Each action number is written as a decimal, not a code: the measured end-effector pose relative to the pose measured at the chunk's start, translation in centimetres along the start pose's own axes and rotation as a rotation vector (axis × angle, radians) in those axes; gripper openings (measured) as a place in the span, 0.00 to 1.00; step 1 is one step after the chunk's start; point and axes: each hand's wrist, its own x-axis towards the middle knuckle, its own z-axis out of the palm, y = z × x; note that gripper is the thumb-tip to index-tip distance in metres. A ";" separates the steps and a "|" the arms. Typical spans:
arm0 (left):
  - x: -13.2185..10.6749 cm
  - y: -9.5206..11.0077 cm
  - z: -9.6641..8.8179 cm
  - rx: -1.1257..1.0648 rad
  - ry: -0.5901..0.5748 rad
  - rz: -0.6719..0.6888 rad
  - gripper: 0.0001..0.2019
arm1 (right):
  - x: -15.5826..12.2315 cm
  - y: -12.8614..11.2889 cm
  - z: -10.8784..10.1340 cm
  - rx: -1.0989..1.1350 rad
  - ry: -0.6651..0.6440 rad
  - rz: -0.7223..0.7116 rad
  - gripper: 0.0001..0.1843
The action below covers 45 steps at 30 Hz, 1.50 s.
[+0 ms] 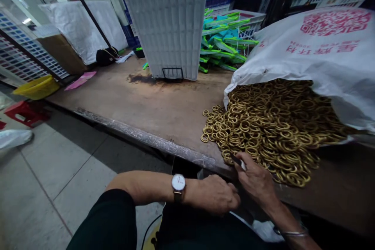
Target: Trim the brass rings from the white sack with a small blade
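My left hand (215, 194), with a white-faced wristwatch (178, 183) on its wrist, is closed in a loose fist just below the table's front edge; what it holds is hidden. My right hand (254, 179), a thin bangle (293, 233) on its wrist, rests at the near edge of a big pile of gold-coloured rings (269, 129). Its fingers pinch a small dark and white object (238, 161) that I cannot name. The rings spill from a white printed sack (322, 58) lying on the brown wooden table (158, 105).
A tall white ribbed crate (170, 19) stands at the table's back middle. Green and teal plastic parts (222, 43) lie in a white basket behind it. A yellow tub (36, 86), a red stool (22, 111) and white bags sit at the left over grey floor tiles.
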 end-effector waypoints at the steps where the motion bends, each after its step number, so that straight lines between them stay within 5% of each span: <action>1: 0.1 0.0 0.0 -0.007 -0.003 0.001 0.04 | 0.0 0.1 -0.1 0.052 0.021 -0.001 0.09; 11: 1.0 -0.1 -0.2 -0.040 -0.064 -0.003 0.04 | -0.6 1.6 -1.8 0.272 0.125 0.095 0.11; 17: 1.6 -0.2 -0.2 -0.054 -0.069 0.015 0.04 | -1.7 1.8 -2.2 0.291 0.071 0.199 0.12; 35: 2.6 -0.6 0.5 -0.101 -0.071 0.010 0.07 | -2.0 2.7 -0.7 0.357 -0.023 0.217 0.13; 40: 2.2 -0.7 -0.2 -0.527 0.073 -0.194 0.11 | -1.3 1.9 -2.2 0.496 -0.023 0.266 0.13; 45: 1.6 -0.1 1.1 -1.719 0.100 -0.517 0.07 | -0.9 1.6 -4.0 0.690 -0.052 0.441 0.12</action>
